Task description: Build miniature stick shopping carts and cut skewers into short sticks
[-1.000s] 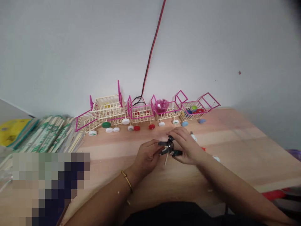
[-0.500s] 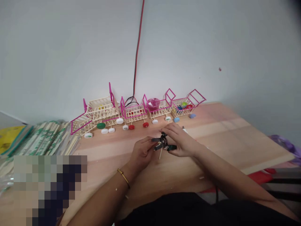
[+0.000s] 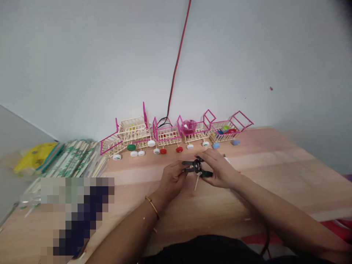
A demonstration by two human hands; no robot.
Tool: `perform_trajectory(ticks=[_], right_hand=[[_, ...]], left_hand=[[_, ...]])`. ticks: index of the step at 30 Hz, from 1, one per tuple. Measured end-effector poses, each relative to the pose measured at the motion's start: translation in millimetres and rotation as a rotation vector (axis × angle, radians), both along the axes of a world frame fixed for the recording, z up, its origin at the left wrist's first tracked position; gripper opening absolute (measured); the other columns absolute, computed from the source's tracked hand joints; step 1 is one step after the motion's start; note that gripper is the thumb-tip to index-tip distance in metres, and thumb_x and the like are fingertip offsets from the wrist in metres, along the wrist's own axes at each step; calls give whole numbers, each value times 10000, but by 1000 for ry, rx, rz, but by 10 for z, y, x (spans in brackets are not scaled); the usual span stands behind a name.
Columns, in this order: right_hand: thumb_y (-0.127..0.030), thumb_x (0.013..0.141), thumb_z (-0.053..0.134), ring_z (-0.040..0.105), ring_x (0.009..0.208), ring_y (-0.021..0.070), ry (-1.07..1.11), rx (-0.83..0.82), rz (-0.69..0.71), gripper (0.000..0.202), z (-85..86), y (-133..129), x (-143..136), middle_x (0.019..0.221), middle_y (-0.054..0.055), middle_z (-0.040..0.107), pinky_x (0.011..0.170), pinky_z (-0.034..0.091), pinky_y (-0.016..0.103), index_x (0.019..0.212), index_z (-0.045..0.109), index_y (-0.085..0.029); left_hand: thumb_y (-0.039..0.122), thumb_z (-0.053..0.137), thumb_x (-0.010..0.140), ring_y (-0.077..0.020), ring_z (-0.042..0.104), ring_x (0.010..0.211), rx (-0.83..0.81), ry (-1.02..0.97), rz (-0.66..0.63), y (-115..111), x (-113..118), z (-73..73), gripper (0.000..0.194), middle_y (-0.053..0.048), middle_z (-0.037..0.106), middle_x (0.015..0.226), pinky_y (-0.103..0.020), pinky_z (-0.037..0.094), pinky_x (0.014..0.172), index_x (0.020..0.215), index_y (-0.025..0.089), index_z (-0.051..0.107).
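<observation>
My right hand (image 3: 218,168) grips the dark handles of a small cutting tool (image 3: 197,166) over the middle of the wooden table. The tool's jaws point left, towards my left hand (image 3: 172,180). My left hand is closed at the jaws, its fingers pinched on something small that I cannot make out. A thin wooden stick (image 3: 197,182) slants down below the tool; its upper end is hidden by the tool. A gold bracelet (image 3: 152,206) is on my left wrist.
Several small stick carts (image 3: 167,135) with magenta frames and bottle-cap wheels line the wall. Wrapped sticks (image 3: 68,157) and a yellow bag (image 3: 35,157) lie at the left. A small white object (image 3: 227,158) is behind my right hand. Stick scraps lie nearer.
The camera view has shifted left, so the scene appears further right. Both hands keep the same hold at the tool, and the stick still hangs below it.
</observation>
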State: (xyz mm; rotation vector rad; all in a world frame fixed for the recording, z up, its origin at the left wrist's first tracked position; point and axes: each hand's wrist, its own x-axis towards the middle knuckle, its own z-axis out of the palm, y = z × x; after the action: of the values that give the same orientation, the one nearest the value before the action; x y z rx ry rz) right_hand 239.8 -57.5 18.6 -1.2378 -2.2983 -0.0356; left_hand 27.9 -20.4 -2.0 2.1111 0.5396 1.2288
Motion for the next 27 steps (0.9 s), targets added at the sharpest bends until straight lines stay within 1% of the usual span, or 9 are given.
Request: perform_trajectory(ticks=[4,8,12,15,18,21,27], right_hand=[[-265,746,634,533,951,285,-7,-1,-12,514,-56,21,6,1052,141,592,830,434,437,1219,453,-178],[-241,721,638,530,991,294,-3,-19,-20,554,-62,27,-9,1090,150,587,869,430,450,1238,450,-173],[-263,711,651,516,1018,305,-13,-28,-11,592,-57,29,-13,1110,163,572,897,416,467,1253,437,-157],[-267,720,643,523,988,298,-5,-39,-10,558,-71,24,-2,1071,152,578,866,424,452,1233,448,-162],[-267,740,630,532,921,279,5,-45,-9,498,-95,13,6,1011,135,587,806,437,419,1198,460,-168],[-267,753,625,530,892,267,7,-31,-3,469,-112,4,8,1000,134,587,782,438,400,1178,457,-165],[-252,756,614,543,866,258,-30,-33,-16,444,-97,13,20,971,129,594,755,442,377,1160,457,-158]], left_hand=[[92,502,855,-147,659,767,-34,-4,7,14,13,-33,204,-49,692,824,-238,503,695,918,181,674],[66,507,834,-159,666,805,-22,-3,-5,39,5,-52,219,-53,699,845,-253,515,725,925,183,668],[56,498,831,-158,665,824,-7,18,-17,57,-5,-68,246,-64,704,896,-253,513,731,961,180,666],[72,487,843,-161,661,814,-2,39,-23,55,-4,-76,239,-67,701,891,-256,507,718,963,177,665],[94,480,858,-156,648,760,-1,61,-22,47,0,-70,213,-61,688,824,-248,496,684,934,168,665],[115,482,868,-153,642,740,-8,53,-29,41,3,-50,191,-55,679,787,-242,490,672,888,166,665],[157,502,879,-140,640,699,-109,79,7,36,7,-29,176,-42,684,747,-228,470,657,793,156,656]])
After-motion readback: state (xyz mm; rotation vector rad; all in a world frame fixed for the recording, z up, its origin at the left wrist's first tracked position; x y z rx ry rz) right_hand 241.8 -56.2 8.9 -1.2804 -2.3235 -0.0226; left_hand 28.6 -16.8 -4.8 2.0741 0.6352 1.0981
